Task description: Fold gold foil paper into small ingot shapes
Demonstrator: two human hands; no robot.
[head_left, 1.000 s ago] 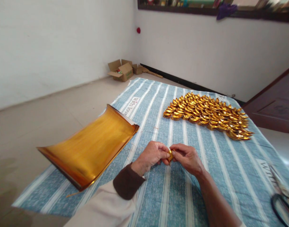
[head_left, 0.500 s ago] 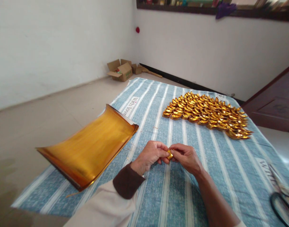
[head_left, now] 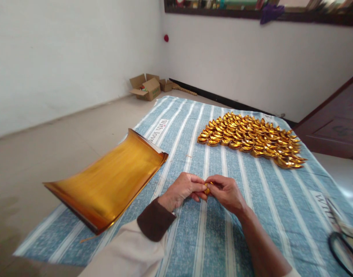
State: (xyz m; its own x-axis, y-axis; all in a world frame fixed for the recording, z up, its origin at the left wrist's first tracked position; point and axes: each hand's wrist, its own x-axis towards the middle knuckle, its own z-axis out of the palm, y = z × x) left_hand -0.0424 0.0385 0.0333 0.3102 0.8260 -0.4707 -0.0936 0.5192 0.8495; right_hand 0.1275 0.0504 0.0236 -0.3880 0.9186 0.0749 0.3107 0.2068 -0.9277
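Between my two hands is a small folded piece of gold foil paper [head_left: 207, 189], mostly covered by fingers. My left hand [head_left: 185, 188] pinches it from the left, closed, with a dark brown cuff at the wrist. From the right, my right hand [head_left: 226, 191] pinches the same piece, its fingertips meeting those of the left. To the left lies a stack of gold foil sheets [head_left: 107, 179], its ends curled up. Beyond my right hand, rows of folded gold paper ingots [head_left: 248, 136] sit close together.
A blue and white striped cloth [head_left: 182, 246] covers the table. Black-handled scissors [head_left: 342, 246] lie at the right edge. An open cardboard box [head_left: 149, 89] stands on the floor by the wall. A dark red wooden panel [head_left: 335, 119] is at the right.
Both hands keep their hold on the foil piece, with the right fingers shifted slightly over it, so less of it shows. The whole view has moved a little.
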